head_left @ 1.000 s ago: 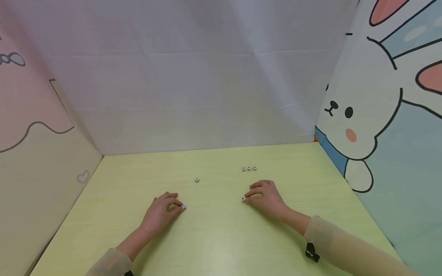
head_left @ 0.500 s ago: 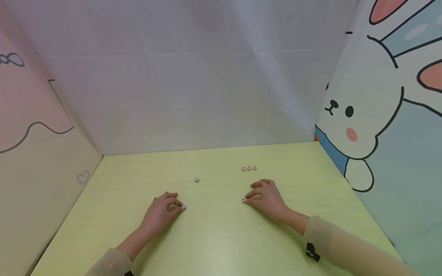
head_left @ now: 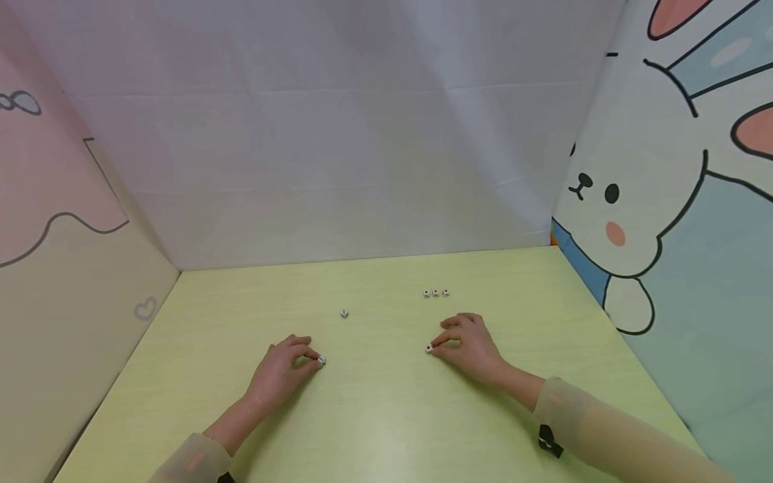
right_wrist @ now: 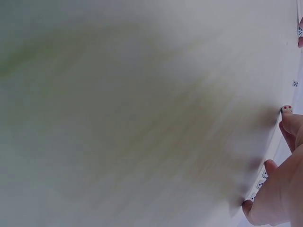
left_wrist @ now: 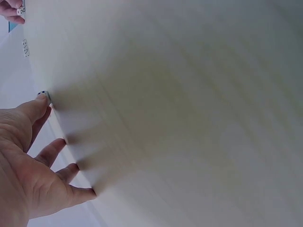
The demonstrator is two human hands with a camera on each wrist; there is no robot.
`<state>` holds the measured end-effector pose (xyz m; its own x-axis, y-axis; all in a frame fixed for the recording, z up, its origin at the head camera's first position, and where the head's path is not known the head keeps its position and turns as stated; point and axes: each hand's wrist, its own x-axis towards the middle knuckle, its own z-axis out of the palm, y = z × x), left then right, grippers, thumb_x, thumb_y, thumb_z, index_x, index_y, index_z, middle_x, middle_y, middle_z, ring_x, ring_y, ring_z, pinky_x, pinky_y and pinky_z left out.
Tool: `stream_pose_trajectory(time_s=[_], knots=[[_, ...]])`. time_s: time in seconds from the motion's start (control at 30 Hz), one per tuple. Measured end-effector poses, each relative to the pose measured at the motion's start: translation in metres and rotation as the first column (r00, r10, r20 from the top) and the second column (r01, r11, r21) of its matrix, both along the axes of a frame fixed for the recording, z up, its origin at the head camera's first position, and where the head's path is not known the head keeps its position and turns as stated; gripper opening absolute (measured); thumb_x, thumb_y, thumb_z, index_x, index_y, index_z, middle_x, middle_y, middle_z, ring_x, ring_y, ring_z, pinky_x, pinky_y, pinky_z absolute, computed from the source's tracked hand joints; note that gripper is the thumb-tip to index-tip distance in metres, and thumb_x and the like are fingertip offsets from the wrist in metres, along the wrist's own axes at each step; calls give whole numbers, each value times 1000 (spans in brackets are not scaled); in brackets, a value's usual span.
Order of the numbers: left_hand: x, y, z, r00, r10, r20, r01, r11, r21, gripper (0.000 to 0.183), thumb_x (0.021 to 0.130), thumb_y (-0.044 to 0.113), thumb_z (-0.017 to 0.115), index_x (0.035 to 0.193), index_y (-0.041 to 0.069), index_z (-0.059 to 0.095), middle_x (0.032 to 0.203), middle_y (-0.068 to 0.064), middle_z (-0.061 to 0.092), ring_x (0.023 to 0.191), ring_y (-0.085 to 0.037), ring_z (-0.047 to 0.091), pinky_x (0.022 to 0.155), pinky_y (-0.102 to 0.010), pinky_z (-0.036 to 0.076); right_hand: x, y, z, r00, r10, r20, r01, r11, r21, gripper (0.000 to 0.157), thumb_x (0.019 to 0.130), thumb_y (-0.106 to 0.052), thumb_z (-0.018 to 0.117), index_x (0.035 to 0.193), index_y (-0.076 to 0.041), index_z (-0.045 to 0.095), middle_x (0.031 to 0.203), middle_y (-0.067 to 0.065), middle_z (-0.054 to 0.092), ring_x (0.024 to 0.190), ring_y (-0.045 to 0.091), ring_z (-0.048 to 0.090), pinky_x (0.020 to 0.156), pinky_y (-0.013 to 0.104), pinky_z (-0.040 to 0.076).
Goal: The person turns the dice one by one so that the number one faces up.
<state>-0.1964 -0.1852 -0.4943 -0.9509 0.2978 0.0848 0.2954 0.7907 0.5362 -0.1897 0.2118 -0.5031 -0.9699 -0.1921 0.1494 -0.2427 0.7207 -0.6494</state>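
Between thumb and forefinger my left hand point(head_left: 282, 372) pinches a small white die point(head_left: 322, 361) at the table's left-centre. The left wrist view shows that die point(left_wrist: 44, 93) at the thumb tip, with the other fingertips touching the table. To the right, my right hand point(head_left: 468, 345) pinches another die point(head_left: 429, 349), its face with a red spot showing. In the right wrist view this die point(right_wrist: 287, 109) sits at the thumb tip. A lone die point(head_left: 344, 314) lies on the table ahead of and between the hands. Three dice point(head_left: 435, 293) stand in a row beyond the right hand.
The pale yellow table point(head_left: 374, 416) runs back to a white cloth wall point(head_left: 338, 168). A printed panel with a rabbit point(head_left: 628, 201) borders the right side, and a pink and cream panel point(head_left: 66, 302) the left.
My right hand has shifted very slightly to the right with its die, which shows turned a little. My left hand, the lone die and the row have stayed put.
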Motion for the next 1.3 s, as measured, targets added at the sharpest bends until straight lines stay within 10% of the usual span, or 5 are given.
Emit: stream_pose_trajectory(time_s=[1.3], knots=[[0, -1, -3, 1000, 3, -4, -3, 1000, -15, 5, 93, 25, 78, 96, 22, 77, 141, -17, 61, 142, -46, 40, 113, -74, 18, 0, 0, 4, 991, 23, -133, -5, 991, 137, 14, 82, -28, 87, 95, -23, 82, 124, 6, 67, 130, 39, 45, 106, 61, 39]])
